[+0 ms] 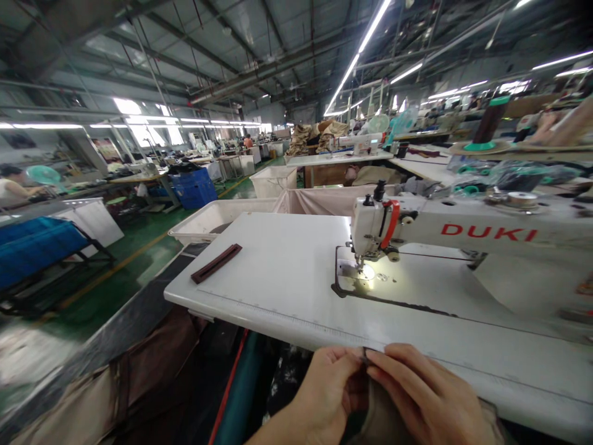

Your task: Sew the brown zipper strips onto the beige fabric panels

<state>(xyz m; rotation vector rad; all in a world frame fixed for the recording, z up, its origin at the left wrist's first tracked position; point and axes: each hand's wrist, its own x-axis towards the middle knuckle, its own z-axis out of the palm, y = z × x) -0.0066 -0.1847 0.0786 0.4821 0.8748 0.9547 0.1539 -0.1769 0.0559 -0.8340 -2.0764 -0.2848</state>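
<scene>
At the front edge of the white sewing table (287,272), my left hand (324,389) and my right hand (426,389) meet, their fingertips pinching the edge of a brown-grey fabric piece (384,414). The fabric hangs down between them, partly hidden by my right hand. Beyond my hands stands a white sewing machine (463,225), its lamp lighting the needle plate (364,272). A dark brown strip with a long slot (216,263) lies near the table's left end.
Brown and beige fabric (152,364) hangs at the lower left. Behind the table are a white bin (273,182) and a pink-lined bin (319,201). A thread cone (491,120) stands at the right. Blue crates (192,187) and a person (13,188) are at the left.
</scene>
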